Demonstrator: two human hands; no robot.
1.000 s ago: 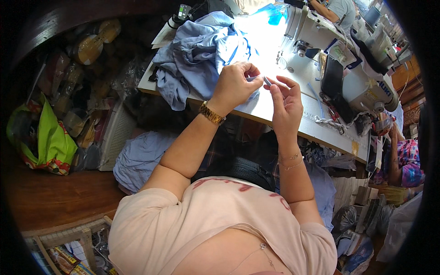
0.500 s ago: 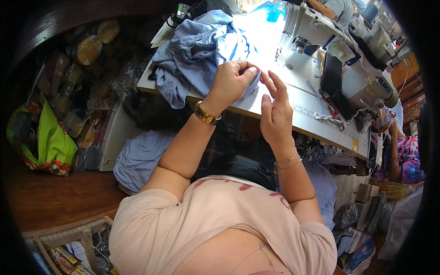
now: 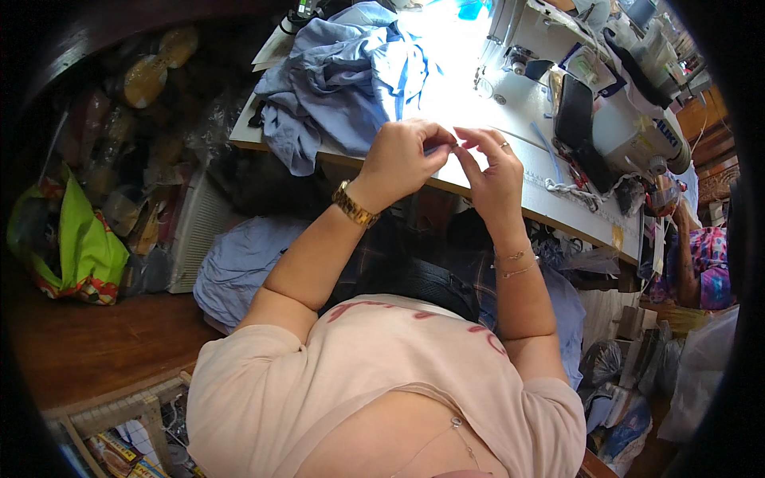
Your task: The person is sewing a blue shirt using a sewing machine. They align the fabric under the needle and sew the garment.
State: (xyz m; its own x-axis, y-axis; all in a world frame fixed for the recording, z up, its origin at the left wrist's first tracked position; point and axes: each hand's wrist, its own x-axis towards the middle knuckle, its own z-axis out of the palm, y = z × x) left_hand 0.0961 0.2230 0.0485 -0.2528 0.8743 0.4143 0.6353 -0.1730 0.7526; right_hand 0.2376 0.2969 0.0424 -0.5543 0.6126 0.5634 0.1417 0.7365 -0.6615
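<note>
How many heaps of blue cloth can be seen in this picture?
2. One heap of blue cloth lies on the table, left of the hands. A second blue heap lies below the table's edge. More may be hidden.

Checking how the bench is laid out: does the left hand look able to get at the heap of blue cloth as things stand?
Probably yes. The left hand is raised beside the heap of blue cloth on the sewing table, nothing between them. But its fingertips are pinched on something small with the right hand.
</note>
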